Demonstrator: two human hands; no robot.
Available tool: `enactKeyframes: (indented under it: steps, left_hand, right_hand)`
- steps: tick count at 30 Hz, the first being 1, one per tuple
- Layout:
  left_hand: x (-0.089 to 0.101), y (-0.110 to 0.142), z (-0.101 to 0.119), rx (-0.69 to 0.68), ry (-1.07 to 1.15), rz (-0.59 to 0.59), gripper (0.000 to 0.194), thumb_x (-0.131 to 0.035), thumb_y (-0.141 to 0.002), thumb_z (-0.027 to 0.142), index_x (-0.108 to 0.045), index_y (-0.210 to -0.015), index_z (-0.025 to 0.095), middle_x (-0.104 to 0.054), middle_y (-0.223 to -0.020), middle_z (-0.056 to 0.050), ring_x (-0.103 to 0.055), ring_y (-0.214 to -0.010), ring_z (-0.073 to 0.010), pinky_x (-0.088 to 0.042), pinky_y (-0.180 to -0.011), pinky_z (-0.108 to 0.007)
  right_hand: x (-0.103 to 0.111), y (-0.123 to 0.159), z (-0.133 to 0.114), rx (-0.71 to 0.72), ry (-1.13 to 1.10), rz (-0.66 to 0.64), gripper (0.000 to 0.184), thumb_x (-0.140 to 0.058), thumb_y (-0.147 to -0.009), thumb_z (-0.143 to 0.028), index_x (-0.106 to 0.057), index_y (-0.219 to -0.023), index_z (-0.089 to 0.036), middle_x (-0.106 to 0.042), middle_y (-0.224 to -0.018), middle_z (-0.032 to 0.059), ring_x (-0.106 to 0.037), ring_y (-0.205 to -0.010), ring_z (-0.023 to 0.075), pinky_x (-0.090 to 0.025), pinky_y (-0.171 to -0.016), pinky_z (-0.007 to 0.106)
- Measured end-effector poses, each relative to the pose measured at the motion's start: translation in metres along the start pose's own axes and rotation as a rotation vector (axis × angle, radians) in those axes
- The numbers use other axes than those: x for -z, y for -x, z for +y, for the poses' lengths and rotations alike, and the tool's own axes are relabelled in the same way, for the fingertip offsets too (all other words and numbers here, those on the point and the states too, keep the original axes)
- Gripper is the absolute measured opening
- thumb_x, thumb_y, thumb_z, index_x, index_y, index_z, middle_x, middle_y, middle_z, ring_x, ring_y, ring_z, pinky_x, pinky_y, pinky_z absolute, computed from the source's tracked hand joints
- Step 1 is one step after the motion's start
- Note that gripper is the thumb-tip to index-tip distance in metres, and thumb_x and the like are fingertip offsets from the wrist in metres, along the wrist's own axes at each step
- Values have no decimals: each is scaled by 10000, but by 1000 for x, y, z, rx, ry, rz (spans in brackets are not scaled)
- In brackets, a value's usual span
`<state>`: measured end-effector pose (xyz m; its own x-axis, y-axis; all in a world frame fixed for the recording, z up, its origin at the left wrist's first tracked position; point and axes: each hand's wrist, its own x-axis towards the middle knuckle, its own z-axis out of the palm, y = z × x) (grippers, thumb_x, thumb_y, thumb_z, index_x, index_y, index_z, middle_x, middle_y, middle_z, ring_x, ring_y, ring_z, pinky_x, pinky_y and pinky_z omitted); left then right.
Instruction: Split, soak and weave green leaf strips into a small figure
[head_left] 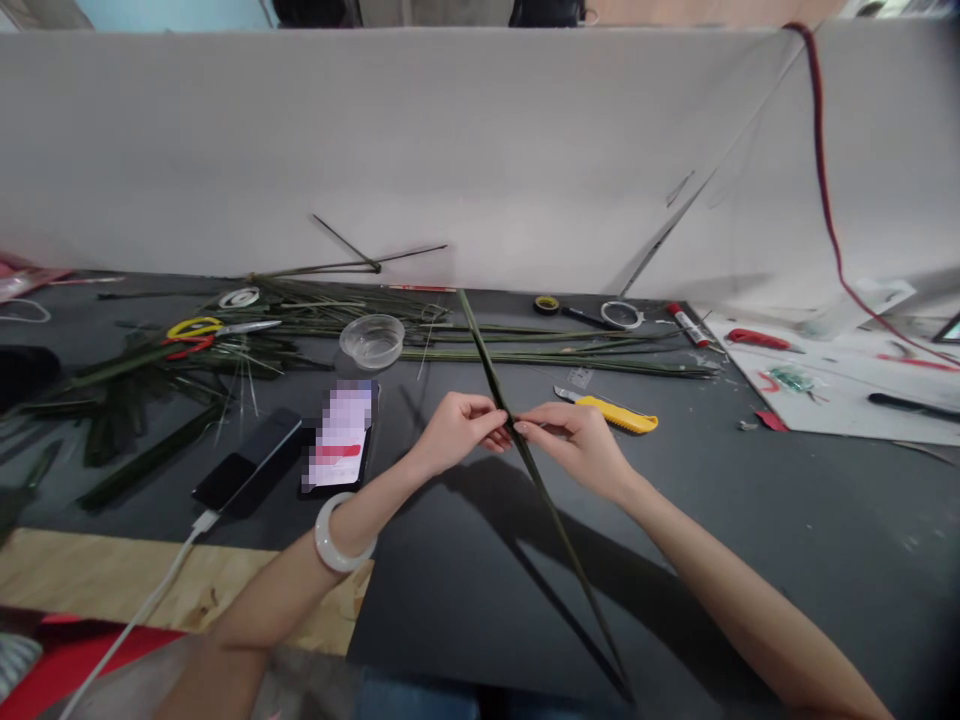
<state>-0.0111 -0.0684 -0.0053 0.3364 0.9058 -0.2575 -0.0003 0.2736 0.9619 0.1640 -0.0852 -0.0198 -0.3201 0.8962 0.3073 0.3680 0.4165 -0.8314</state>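
Observation:
A long, narrow green leaf strip [551, 505] slants across the middle of the view, from the back of the table down toward its front edge. My left hand [465, 430] pinches it near the middle from the left side. From the right, the fingertips of my right hand [574, 440] close on the strip at almost the same spot. A white bangle circles my left wrist. Just behind my right hand lies a yellow utility knife [619, 412] with its blade out. To the left of my left hand is a phone with a lit screen [341, 450].
A dark phone [247, 462] on a white cable lies at the left. Behind it are scissors [206, 330] on piled leaf strips [157, 385], and a clear plastic tub [373, 342]. A magnifying glass [621, 316], a glue stick [688, 325] and a red knife [761, 340] lie at back right.

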Motion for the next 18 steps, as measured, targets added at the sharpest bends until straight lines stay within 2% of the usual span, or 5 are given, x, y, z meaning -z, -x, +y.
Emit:
enactKeyframes:
  steps: [6, 11, 15, 18]
  left_hand:
    - [-2, 5, 1, -24, -104, -40, 184, -589, -738, 119, -606, -555, 109, -627, -498, -8, -619, -494, -105, -516, -523, -194]
    - [-2, 7, 3, 1, -143, -31, 144, -559, -735, 129, -606, -600, 111, -626, -509, -11, -626, -493, -118, -514, -516, -206]
    - [8, 5, 12, -70, -122, 96, 143, -530, -734, 172, -597, -615, 129, -631, -539, 0, -615, -495, -114, -510, -508, -205]
    - [22, 6, 24, -184, -115, 264, 159, -528, -729, 224, -566, -595, 146, -627, -554, 9, -608, -509, -113, -520, -516, -210]
  right_hand:
    - [-2, 5, -6, -45, 6, -26, 153, -606, -788, -283, -711, -753, -176, -700, -722, 41, -629, -641, 153, -519, -627, 268]
    - [6, 1, -6, -230, -71, 14, 210, -577, -746, -324, -625, -611, -170, -635, -593, 21, -579, -563, 144, -475, -557, 266]
    - [23, -13, 8, -367, -318, 134, 260, -639, -676, -426, -602, -644, -171, -642, -608, 23, -595, -551, 137, -495, -569, 265]
    - [40, -22, 28, -405, -322, 274, 288, -667, -650, -450, -577, -664, -177, -653, -628, 33, -599, -555, 135, -488, -553, 252]
